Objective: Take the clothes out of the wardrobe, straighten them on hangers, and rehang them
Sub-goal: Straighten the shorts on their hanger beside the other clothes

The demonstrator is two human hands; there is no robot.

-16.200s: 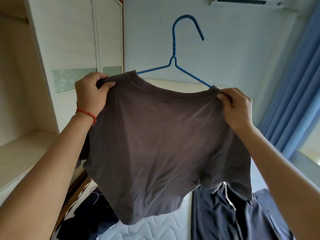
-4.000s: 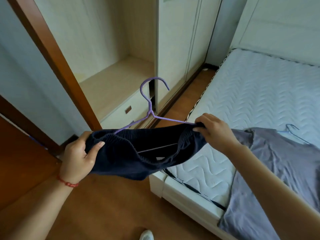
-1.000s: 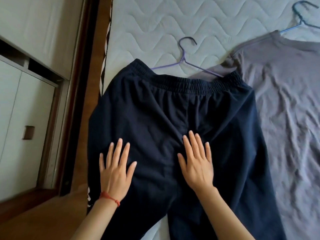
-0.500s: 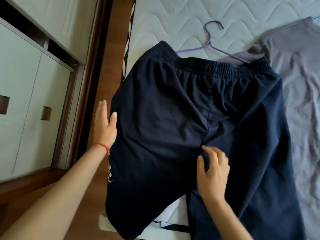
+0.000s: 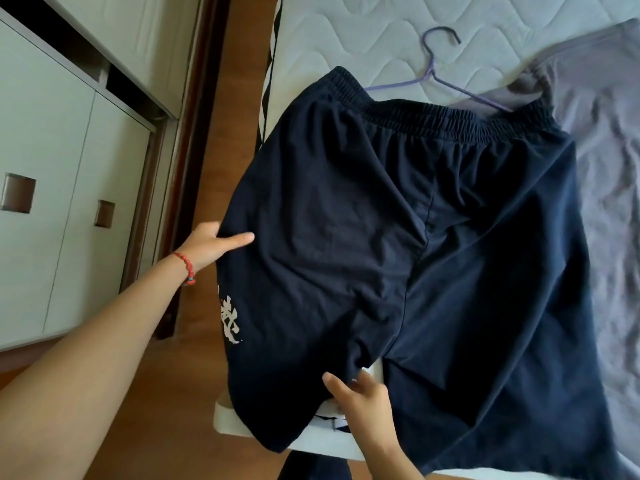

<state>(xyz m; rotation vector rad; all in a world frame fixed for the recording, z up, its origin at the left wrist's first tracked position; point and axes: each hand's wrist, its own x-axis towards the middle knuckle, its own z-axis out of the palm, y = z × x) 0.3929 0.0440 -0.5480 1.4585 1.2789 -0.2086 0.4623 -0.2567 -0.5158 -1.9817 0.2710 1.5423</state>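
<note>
Quilted mattress (image 5: 363,32), crumpled navy shorts (image 5: 398,237), wire hanger (image 5: 433,69)

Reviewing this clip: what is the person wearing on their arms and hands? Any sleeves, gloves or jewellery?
Both forearms are bare, with no sleeves or gloves in view. The left hand has a red beaded bracelet around its wrist, with a small blue bead near its lower end. The right hand shows no ring, watch or bracelet.

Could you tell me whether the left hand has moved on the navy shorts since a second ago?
Yes. The left hand has gone from lying flat on the navy shorts to gripping their outer edge, toward the wardrobe.
</note>
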